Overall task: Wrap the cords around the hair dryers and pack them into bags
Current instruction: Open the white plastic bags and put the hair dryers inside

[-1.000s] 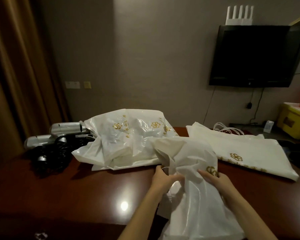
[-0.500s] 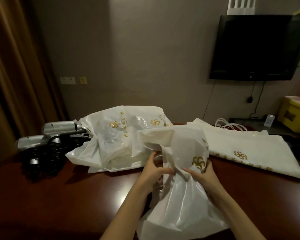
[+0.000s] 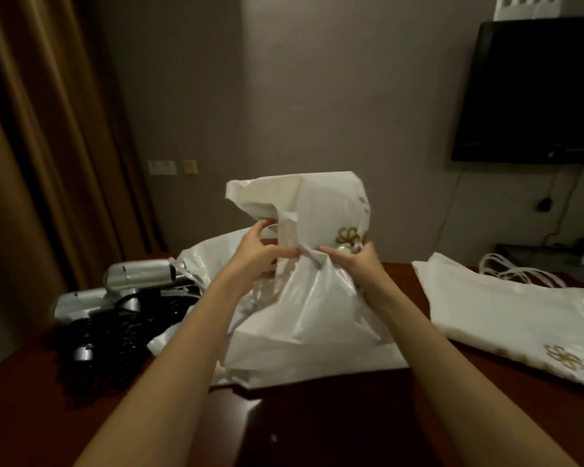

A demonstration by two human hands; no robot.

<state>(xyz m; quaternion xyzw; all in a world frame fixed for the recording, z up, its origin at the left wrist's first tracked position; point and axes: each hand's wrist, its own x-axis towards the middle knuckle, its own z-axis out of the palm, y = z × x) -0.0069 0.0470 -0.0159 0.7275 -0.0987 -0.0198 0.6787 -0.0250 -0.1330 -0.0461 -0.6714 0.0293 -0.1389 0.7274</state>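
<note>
A white plastic bag (image 3: 314, 308) with a gold flower print is held up above the dark wooden table (image 3: 317, 426). My left hand (image 3: 257, 254) grips its gathered neck from the left, and my right hand (image 3: 354, 259) pinches the same neck from the right. The bag's contents are hidden. Two silver hair dryers (image 3: 129, 281) with black coiled cords (image 3: 115, 338) lie at the table's left. Another filled white bag (image 3: 196, 261) lies behind my left arm, mostly covered.
Flat white bags (image 3: 513, 318) with gold prints and loop handles lie on the table at the right. A dark TV (image 3: 533, 92) hangs on the wall above them. Brown curtains (image 3: 31, 146) fill the left side.
Both hands have lifted the white bag off the table and away from me, with its neck gathered between them. The view has shifted left and nearer.
</note>
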